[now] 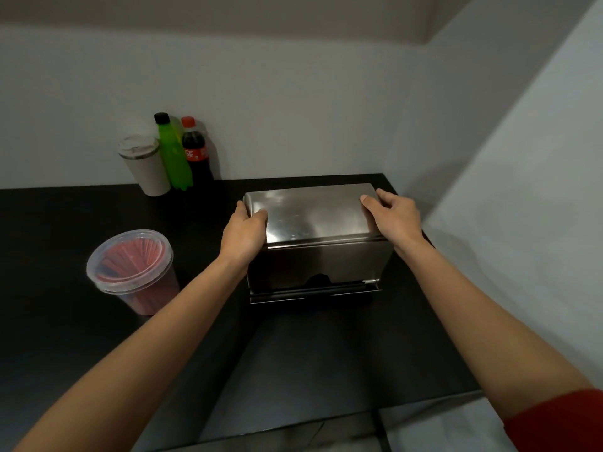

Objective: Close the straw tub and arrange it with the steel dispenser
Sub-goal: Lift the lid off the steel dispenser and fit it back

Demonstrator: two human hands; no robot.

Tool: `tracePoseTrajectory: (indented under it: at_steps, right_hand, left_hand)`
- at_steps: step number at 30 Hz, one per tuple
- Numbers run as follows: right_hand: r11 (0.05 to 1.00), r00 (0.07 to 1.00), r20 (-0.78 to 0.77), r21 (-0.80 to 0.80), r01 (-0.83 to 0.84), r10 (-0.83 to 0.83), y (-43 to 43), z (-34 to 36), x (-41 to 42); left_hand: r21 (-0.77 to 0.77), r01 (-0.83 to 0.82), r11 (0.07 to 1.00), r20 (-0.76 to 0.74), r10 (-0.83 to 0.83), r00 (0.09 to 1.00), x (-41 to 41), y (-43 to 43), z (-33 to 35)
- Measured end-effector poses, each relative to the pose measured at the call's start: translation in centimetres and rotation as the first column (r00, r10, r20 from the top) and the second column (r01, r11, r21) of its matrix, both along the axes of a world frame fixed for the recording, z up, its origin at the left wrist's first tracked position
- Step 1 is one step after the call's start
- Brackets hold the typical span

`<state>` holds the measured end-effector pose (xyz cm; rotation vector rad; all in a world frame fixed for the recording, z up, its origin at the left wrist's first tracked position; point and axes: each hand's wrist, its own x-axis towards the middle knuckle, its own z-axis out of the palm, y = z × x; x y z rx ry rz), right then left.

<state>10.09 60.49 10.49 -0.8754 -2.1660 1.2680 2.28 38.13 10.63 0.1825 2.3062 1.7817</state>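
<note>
The left hand (243,234) and right hand (396,220) clasp the ends of the shiny steel box dispenser (315,243) on the black counter (65,223). The clear lidded tub of red straws (132,267) stands near its left; the person should slide the dispenser evenly.

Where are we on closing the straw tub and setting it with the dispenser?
Done, it seems: the straw tub has its clear lid on. In hand: the left hand and right hand grip the ends of the steel dispenser. Left: the tub stands apart, to the dispenser's left; the two still need arranging together.
</note>
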Motion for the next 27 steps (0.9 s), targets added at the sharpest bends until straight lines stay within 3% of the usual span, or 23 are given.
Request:
tracePoseTrajectory:
  at_steps: [10, 18, 27]
  right_hand:
    - [0.999, 1.000, -0.029, -0.031, 0.007, -0.008, -0.3, -0.8, 0.4]
    - [0.998, 0.999, -0.049, 0.064, -0.011, 0.014, -0.8, -1.1, 0.8]
    - [0.994, 0.999, -0.024, 0.107, -0.036, 0.039, -1.3, -0.7, 1.1]
  left_hand:
    - [-0.071, 0.016, 0.997, -0.076, -0.022, 0.997, -0.2, -0.2, -0.7]
    - [-0.089, -0.039, 0.995, -0.238, 0.017, 0.971, 0.5, -0.2, -1.2]
    - [-0.052, -0.042, 0.998, -0.227, 0.029, 0.974, 0.2, -0.3, -1.5]
